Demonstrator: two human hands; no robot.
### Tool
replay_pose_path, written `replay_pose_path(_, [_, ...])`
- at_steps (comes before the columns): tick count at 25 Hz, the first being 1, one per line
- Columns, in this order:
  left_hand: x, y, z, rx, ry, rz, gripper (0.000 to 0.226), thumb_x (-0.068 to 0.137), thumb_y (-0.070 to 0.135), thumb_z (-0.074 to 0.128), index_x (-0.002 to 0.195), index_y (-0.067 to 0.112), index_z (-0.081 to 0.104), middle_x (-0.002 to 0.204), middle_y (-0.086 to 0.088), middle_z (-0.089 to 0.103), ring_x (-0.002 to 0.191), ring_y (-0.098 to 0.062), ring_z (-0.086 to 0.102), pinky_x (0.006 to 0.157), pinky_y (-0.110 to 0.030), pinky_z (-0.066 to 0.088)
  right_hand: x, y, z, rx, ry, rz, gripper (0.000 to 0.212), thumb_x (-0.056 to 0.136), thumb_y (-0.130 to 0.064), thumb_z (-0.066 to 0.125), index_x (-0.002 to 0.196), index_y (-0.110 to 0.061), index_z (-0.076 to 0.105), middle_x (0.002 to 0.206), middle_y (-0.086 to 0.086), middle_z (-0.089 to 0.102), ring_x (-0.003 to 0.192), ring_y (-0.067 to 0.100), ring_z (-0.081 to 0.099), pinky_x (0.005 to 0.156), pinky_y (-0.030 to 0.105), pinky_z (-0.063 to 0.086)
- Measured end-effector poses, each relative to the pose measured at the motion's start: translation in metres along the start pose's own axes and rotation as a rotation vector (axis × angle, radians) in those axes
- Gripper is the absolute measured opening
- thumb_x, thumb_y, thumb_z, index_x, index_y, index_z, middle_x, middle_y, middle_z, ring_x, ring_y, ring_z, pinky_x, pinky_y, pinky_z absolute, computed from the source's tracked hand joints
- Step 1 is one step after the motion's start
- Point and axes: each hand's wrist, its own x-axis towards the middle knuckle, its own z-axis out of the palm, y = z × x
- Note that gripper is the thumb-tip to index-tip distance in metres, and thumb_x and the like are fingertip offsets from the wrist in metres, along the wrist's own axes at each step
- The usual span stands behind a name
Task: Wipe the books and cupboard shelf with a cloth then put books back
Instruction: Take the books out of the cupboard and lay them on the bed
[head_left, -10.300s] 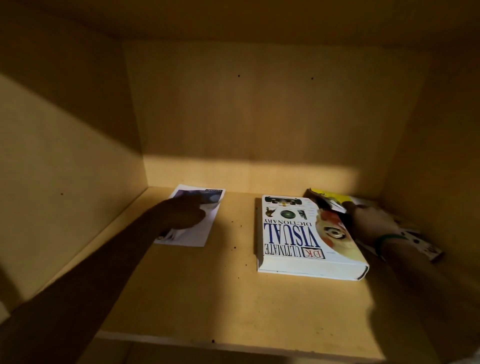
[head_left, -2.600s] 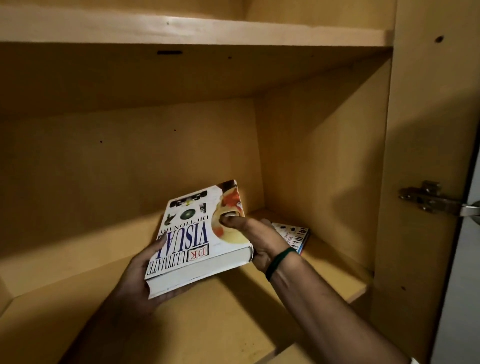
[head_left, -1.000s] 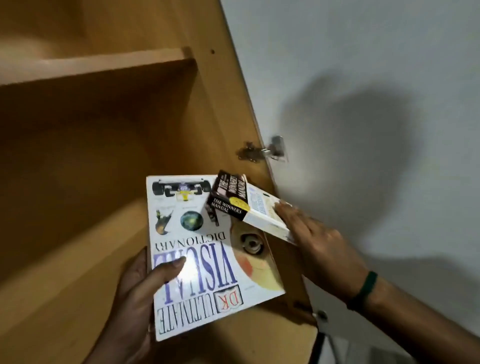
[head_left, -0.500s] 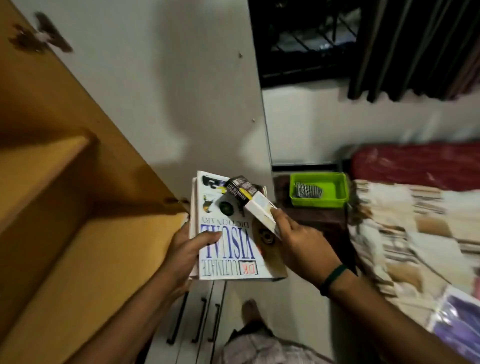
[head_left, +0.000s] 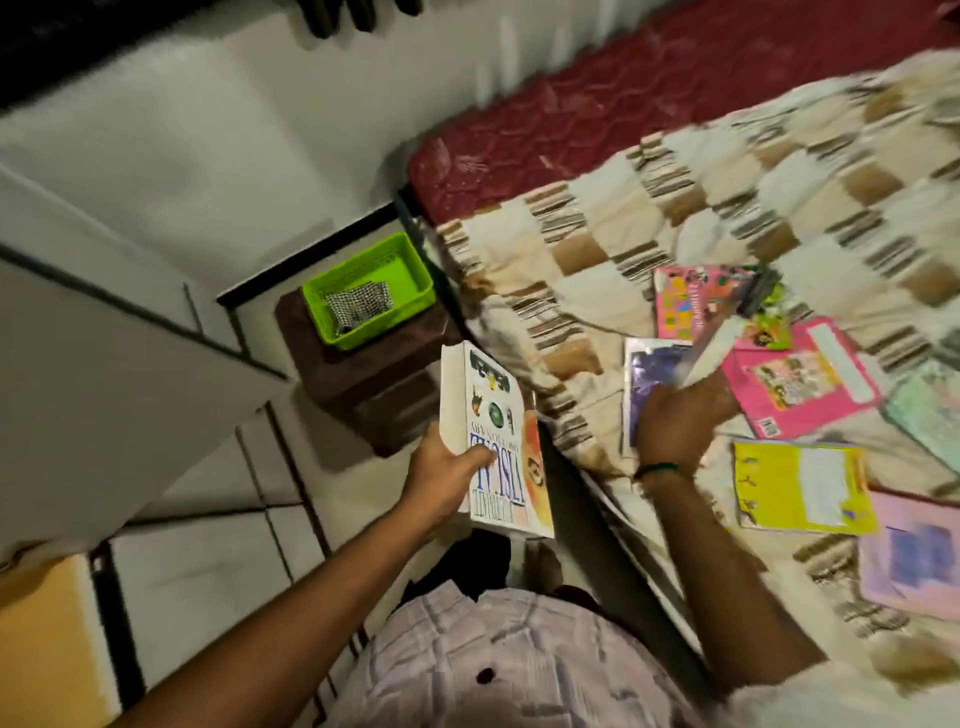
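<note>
My left hand grips the thick white Visual Dictionary by its lower left edge, holding it over the floor beside the bed. My right hand reaches over the bed and holds a small blurred book that tilts up and away from it. Under that hand lies a purple-covered book. Several more books lie spread on the checked bedspread, among them a pink one and a yellow one. A grey mesh cloth lies in a green basket.
The green basket stands on a dark brown stool by the head of the bed. A red mattress shows beyond the bedspread. The white cupboard door is at the left, with a corner of the yellow shelf low left.
I have turned from the cupboard to the bed. My right hand carried the small book off the dictionary and out over the bed; my left hand still holds the dictionary.
</note>
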Motion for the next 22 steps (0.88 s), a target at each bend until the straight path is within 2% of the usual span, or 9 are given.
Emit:
replay_pose_path(3, [0.048, 0.04, 0.023, -0.015, -0.047, 0.019, 0.025, 0.079, 0.002, 0.075, 0.095, 0.019, 0.067, 0.099, 0.0, 0.076, 0.094, -0.024, 0.074, 0.089, -0.041, 0.058, -0.056, 0.03, 0.054, -0.312, -0.546, -0.342, 0.068, 0.091, -0.005, 0.054, 0.149, -0.003, 0.018, 0.14, 0.031, 0.051, 0.118, 0.048, 0.059, 0.091, 0.051, 0.053])
replay_pose_path(5, [0.083, 0.051, 0.022, -0.044, -0.046, -0.013, 0.026, 0.083, -0.003, 0.07, 0.104, 0.012, 0.07, 0.101, -0.004, 0.077, 0.094, -0.025, 0.074, 0.088, -0.041, 0.059, -0.04, 0.036, 0.061, -0.383, -0.614, -0.378, 0.054, 0.093, -0.011, 0.053, 0.142, -0.008, 0.032, 0.136, 0.023, 0.056, 0.111, 0.042, 0.064, 0.084, 0.045, 0.053])
replay_pose_path(8, [0.131, 0.06, 0.018, -0.001, -0.075, -0.057, 0.041, 0.079, 0.0, 0.07, 0.119, 0.01, 0.068, 0.109, -0.009, 0.077, 0.092, -0.025, 0.076, 0.085, -0.044, 0.061, 0.007, 0.049, 0.06, -0.419, -0.651, -0.157, 0.04, 0.097, -0.021, 0.054, 0.134, -0.009, 0.045, 0.122, 0.019, 0.065, 0.109, 0.038, 0.064, 0.083, 0.04, 0.049])
replay_pose_path(12, [0.196, 0.079, 0.033, 0.025, -0.09, -0.082, 0.041, 0.081, -0.005, 0.069, 0.12, 0.009, 0.069, 0.107, -0.014, 0.076, 0.088, -0.028, 0.076, 0.076, -0.041, 0.063, 0.05, 0.065, 0.08, -0.047, -0.658, 0.195, 0.035, 0.086, -0.02, 0.063, 0.121, -0.013, 0.06, 0.115, 0.016, 0.071, 0.103, 0.034, 0.067, 0.085, 0.035, 0.053])
replay_pose_path(14, [0.232, 0.088, 0.044, -0.014, -0.13, -0.119, 0.04, 0.083, -0.004, 0.069, 0.122, 0.009, 0.067, 0.109, -0.018, 0.075, 0.092, -0.037, 0.075, 0.081, -0.054, 0.061, 0.078, 0.064, 0.099, 0.228, -0.661, 0.329, 0.027, 0.082, -0.023, 0.068, 0.109, -0.022, 0.064, 0.105, 0.009, 0.075, 0.092, 0.03, 0.071, 0.085, 0.046, 0.059])
replay_pose_path(16, [0.27, 0.098, 0.062, -0.065, -0.181, -0.107, 0.043, 0.084, -0.002, 0.07, 0.125, 0.011, 0.065, 0.113, -0.02, 0.074, 0.098, -0.042, 0.073, 0.084, -0.065, 0.057, 0.113, 0.055, 0.116, 0.49, -0.589, 0.443, 0.019, 0.086, -0.017, 0.071, 0.102, -0.024, 0.064, 0.105, 0.01, 0.075, 0.088, 0.029, 0.073, 0.078, 0.054, 0.061])
replay_pose_path(19, [0.335, 0.118, 0.098, -0.16, -0.191, -0.052, 0.047, 0.087, -0.006, 0.066, 0.131, 0.01, 0.061, 0.123, -0.019, 0.07, 0.107, -0.04, 0.07, 0.086, -0.059, 0.058, 0.178, 0.04, 0.148, 0.863, -0.449, 0.552, 0.023, 0.092, -0.004, 0.067, 0.114, -0.01, 0.065, 0.111, 0.017, 0.074, 0.091, 0.033, 0.074, 0.067, 0.045, 0.063])
replay_pose_path(20, [0.359, 0.126, 0.112, -0.212, -0.207, -0.041, 0.049, 0.089, -0.005, 0.064, 0.135, 0.009, 0.057, 0.128, -0.02, 0.068, 0.111, -0.04, 0.068, 0.087, -0.057, 0.058, 0.2, 0.037, 0.159, 0.97, -0.435, 0.562, 0.027, 0.094, -0.005, 0.065, 0.121, -0.007, 0.062, 0.112, 0.017, 0.073, 0.094, 0.034, 0.074, 0.069, 0.045, 0.063])
replay_pose_path(22, [0.408, 0.137, 0.136, -0.307, -0.301, -0.045, 0.048, 0.093, 0.0, 0.061, 0.14, 0.008, 0.052, 0.134, -0.021, 0.063, 0.118, -0.04, 0.065, 0.091, -0.058, 0.055, 0.229, 0.042, 0.18, 1.072, -0.493, 0.608, 0.03, 0.098, -0.015, 0.062, 0.128, -0.01, 0.058, 0.115, 0.015, 0.073, 0.098, 0.034, 0.073, 0.076, 0.052, 0.061])
